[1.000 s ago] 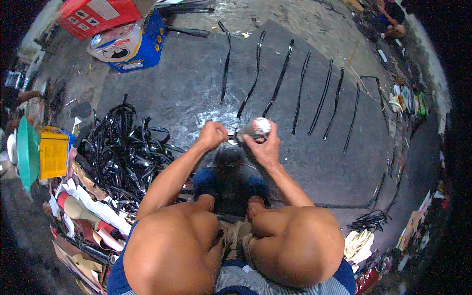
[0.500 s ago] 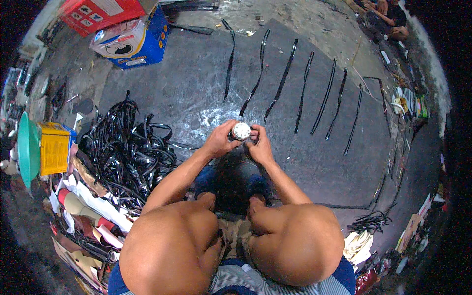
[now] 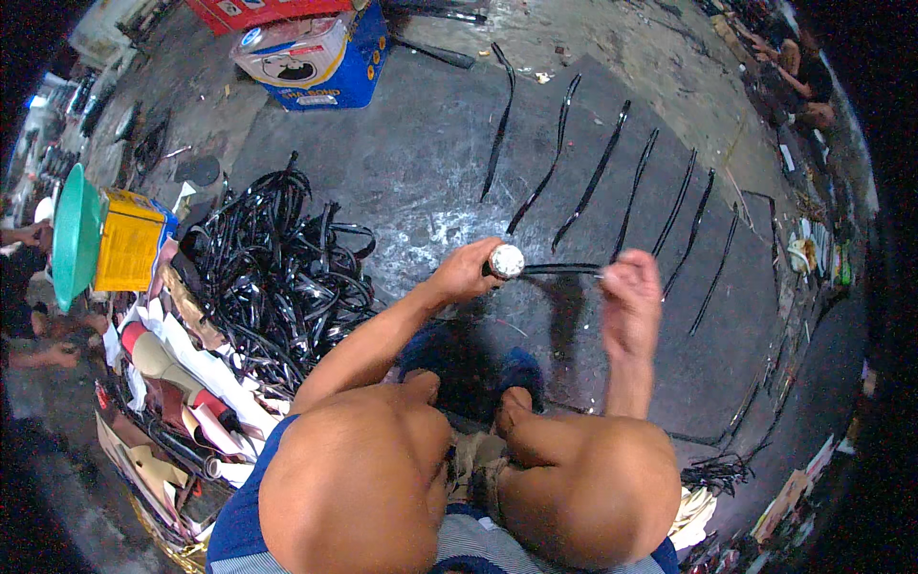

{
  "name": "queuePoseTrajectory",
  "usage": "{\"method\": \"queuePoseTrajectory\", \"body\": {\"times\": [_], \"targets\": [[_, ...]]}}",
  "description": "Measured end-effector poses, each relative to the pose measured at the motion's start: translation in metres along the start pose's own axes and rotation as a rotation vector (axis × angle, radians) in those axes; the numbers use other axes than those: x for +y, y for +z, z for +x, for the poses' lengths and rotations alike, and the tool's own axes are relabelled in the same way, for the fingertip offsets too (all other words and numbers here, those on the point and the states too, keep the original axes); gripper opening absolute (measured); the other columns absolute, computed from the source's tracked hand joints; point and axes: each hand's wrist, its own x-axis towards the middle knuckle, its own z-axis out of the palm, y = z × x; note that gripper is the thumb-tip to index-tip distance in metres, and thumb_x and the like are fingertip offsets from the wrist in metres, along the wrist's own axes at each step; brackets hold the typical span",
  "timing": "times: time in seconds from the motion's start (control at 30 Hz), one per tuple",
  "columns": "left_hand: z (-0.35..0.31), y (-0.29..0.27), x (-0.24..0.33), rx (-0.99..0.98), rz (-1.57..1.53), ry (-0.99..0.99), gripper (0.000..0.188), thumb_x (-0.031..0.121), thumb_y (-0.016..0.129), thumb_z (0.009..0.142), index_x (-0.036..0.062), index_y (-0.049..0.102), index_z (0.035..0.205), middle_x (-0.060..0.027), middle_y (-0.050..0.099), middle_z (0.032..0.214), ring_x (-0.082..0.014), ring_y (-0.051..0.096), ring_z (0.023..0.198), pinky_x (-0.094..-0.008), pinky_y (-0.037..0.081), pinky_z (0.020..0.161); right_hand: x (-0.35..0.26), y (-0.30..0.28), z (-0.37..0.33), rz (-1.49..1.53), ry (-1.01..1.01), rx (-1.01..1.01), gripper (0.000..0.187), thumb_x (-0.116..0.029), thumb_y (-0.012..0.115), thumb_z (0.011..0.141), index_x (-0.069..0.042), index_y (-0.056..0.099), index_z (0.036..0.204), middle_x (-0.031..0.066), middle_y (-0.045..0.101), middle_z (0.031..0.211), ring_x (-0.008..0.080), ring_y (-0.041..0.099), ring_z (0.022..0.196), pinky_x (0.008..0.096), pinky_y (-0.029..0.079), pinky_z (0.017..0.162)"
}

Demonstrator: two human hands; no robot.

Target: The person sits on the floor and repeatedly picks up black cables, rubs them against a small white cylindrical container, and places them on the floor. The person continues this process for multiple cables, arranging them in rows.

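My left hand (image 3: 466, 272) is closed round a short upright object with a round, white, speckled top (image 3: 507, 261); its lower part is hidden, so I cannot name its kind. From beside it a narrow shiny black strip (image 3: 564, 269) runs straight across to my right hand (image 3: 631, 297). The fingers of that hand are pinched on the strip's far end, slightly blurred. Both hands are above a dark mat (image 3: 402, 172). Several similar black strips (image 3: 590, 177) lie apart in a slanting row beyond my right hand. A tangled heap of black strips (image 3: 277, 277) sits left of my left forearm.
A blue and white box (image 3: 325, 72) stands at the far left, before a red box (image 3: 273, 11). Nearer are a yellow tin (image 3: 132, 241) and a green basin (image 3: 76, 239). Paper scraps (image 3: 206, 354) lie by my left knee. Another person (image 3: 811, 81) sits far right; another's hand (image 3: 59, 355) shows left.
My right hand has moved away to the right from the white-topped object, drawing the black strip out straight. My left hand still holds the object. The whole view has shifted slightly.
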Motion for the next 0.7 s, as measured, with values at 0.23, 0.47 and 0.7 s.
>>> {"method": "queuePoseTrajectory", "body": {"times": [0.23, 0.47, 0.7], "targets": [[0.011, -0.003, 0.028, -0.001, -0.012, 0.020, 0.053, 0.012, 0.084, 0.073, 0.0038, 0.060, 0.120, -0.0181, 0.066, 0.117, -0.0396, 0.063, 0.112, -0.0443, 0.052, 0.095, -0.163, -0.039, -0.055, 0.293, -0.356, -0.081, 0.042, 0.002, 0.062, 0.093, -0.004, 0.050, 0.134, 0.0115, 0.059, 0.111, 0.0215, 0.057, 0.102, 0.0299, 0.049, 0.083], [0.002, -0.039, 0.045, 0.026, 0.031, -0.056, 0.085, 0.019, 0.084, 0.066, 0.0040, 0.050, 0.143, -0.0182, 0.052, 0.144, -0.0354, 0.048, 0.137, -0.0438, 0.038, 0.116, -0.226, -0.116, 0.027, -0.160, -0.646, 0.154, 0.071, 0.000, 0.076, 0.078, -0.001, 0.048, 0.143, 0.0142, 0.062, 0.136, 0.0257, 0.062, 0.119, 0.0349, 0.051, 0.103], [-0.082, -0.167, -0.100, 0.788, 0.750, -0.578, 0.061, 0.027, 0.077, 0.082, -0.0055, 0.056, 0.129, -0.0256, 0.060, 0.121, -0.0437, 0.059, 0.114, -0.0492, 0.049, 0.097, -0.302, -0.178, 0.113, -0.068, -0.716, 0.370, 0.034, -0.003, 0.073, 0.092, -0.006, 0.058, 0.122, 0.0057, 0.068, 0.102, 0.0161, 0.066, 0.090, 0.0310, 0.057, 0.082]]}}
